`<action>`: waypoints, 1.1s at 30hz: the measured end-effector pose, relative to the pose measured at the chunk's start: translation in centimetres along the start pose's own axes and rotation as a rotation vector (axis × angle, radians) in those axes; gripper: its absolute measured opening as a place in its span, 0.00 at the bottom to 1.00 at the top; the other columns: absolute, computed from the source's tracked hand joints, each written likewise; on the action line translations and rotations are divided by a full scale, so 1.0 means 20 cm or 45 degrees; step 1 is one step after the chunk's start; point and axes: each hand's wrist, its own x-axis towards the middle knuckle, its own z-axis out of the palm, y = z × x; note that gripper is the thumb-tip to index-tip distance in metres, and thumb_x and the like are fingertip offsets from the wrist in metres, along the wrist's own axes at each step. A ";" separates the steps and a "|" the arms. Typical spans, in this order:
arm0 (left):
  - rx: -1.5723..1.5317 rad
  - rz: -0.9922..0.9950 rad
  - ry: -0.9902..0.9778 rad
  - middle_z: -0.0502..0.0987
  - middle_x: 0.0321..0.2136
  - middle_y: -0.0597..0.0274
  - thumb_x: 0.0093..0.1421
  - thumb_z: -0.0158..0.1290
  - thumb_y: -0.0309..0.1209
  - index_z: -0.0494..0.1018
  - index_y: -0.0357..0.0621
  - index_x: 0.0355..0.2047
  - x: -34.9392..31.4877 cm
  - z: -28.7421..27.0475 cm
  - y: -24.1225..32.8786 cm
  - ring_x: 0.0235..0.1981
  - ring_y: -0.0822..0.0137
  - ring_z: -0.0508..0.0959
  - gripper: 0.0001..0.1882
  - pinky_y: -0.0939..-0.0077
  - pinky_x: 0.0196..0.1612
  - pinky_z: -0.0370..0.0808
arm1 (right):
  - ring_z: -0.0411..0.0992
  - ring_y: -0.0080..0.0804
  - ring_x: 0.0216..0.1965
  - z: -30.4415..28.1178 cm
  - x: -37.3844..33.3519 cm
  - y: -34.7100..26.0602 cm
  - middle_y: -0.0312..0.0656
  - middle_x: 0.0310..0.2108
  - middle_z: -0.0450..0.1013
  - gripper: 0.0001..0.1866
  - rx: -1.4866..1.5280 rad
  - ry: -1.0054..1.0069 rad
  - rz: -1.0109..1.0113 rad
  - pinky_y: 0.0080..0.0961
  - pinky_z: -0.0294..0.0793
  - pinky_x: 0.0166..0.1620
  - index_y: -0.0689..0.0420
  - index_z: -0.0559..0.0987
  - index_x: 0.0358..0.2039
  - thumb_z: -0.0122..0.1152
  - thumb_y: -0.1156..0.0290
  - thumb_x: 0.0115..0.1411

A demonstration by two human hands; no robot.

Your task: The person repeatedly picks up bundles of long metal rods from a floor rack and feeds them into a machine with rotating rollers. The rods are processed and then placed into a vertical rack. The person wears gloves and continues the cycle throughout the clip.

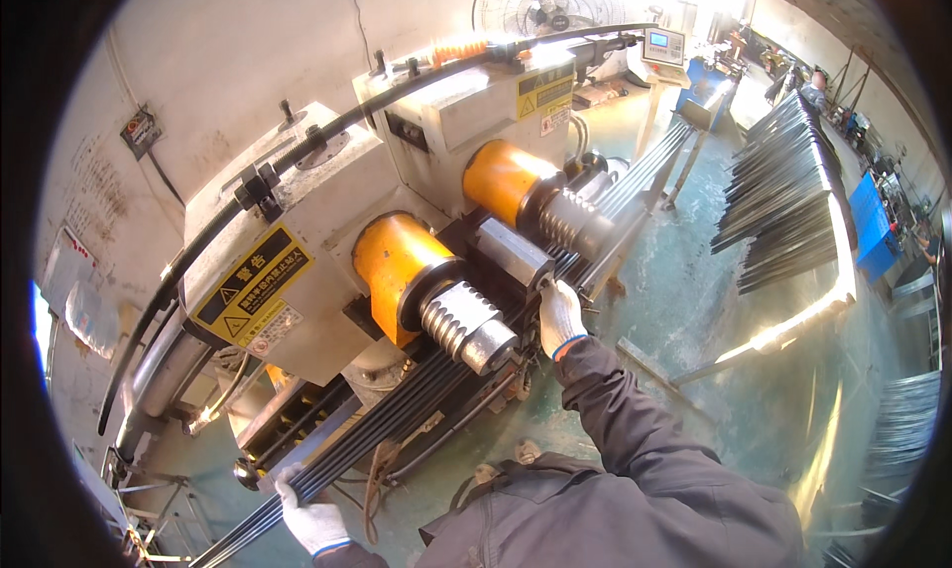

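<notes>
Your left hand (311, 521) clenches the dark rod bundle (397, 419); right hand (561, 317) grasps it beside the threaded roller (466, 325). Long, stiff, likely heavy: keep your holds well apart.

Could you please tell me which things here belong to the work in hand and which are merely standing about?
In hand:
- bundle of long dark metal rods
- left hand in a white glove, gripping the rods
- right hand, gloved, on the rods
- grey machine with orange-collared threaded rollers

Standing about:
- rack of stacked dark rods
- round fan

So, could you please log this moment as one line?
left hand: grips dark rods | right hand: on rods at threaded roller | rods: through machine
</notes>
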 end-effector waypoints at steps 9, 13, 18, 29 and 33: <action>-0.226 -0.164 0.012 0.85 0.54 0.56 0.82 0.58 0.51 0.82 0.43 0.59 -0.05 0.16 -0.20 0.58 0.55 0.85 0.23 0.51 0.67 0.84 | 0.77 0.23 0.54 -0.22 -0.28 0.00 0.35 0.51 0.83 0.18 0.361 0.058 -0.096 0.26 0.76 0.63 0.64 0.85 0.57 0.68 0.59 0.83; -0.079 -0.052 0.298 0.86 0.53 0.60 0.85 0.54 0.48 0.82 0.40 0.60 -0.01 0.04 -0.05 0.55 0.61 0.85 0.23 0.61 0.65 0.83 | 0.82 0.34 0.56 -0.48 -0.33 0.06 0.44 0.53 0.87 0.22 -0.184 0.106 0.017 0.33 0.78 0.64 0.66 0.87 0.60 0.67 0.58 0.82; -0.017 -0.123 0.029 0.85 0.52 0.65 0.84 0.54 0.50 0.83 0.48 0.56 -0.14 0.30 -0.16 0.57 0.63 0.82 0.20 0.55 0.64 0.79 | 0.85 0.45 0.52 -0.67 -0.37 0.12 0.53 0.49 0.88 0.24 -0.735 -0.124 -0.042 0.40 0.80 0.59 0.65 0.88 0.54 0.60 0.53 0.83; -0.527 -0.422 0.075 0.87 0.61 0.53 0.80 0.61 0.40 0.81 0.42 0.62 -0.24 0.41 -0.18 0.63 0.51 0.85 0.19 0.39 0.70 0.80 | 0.83 0.29 0.51 -0.92 -0.33 0.44 0.37 0.50 0.85 0.25 -0.541 -0.433 0.373 0.28 0.76 0.51 0.57 0.86 0.58 0.66 0.45 0.81; -0.673 -0.243 0.167 0.88 0.58 0.50 0.80 0.61 0.40 0.81 0.40 0.61 -0.19 0.07 0.04 0.61 0.49 0.86 0.19 0.41 0.68 0.82 | 0.84 0.30 0.48 -1.14 -0.29 0.57 0.35 0.46 0.86 0.25 -0.737 -0.310 0.428 0.30 0.75 0.47 0.54 0.86 0.54 0.65 0.42 0.81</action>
